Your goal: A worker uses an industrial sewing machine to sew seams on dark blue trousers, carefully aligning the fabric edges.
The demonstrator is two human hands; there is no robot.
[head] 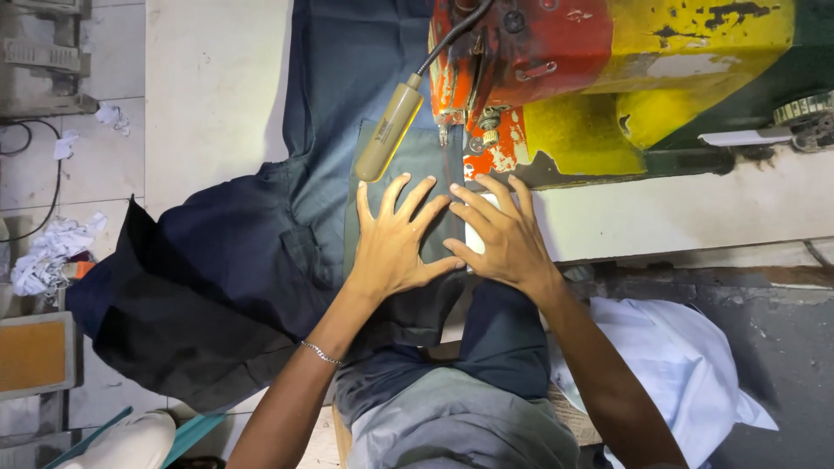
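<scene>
Off to the side I can see crumpled white scraps (48,252) on the floor, a white cloth (686,365) lower right, and an orange-topped stool (33,354) far left.

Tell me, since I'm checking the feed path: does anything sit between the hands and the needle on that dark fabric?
Nothing visible does. The left hand and right hand lie flat on the dark blue fabric, with bare cloth up to the needle. The lamp hangs off to the left.
</scene>
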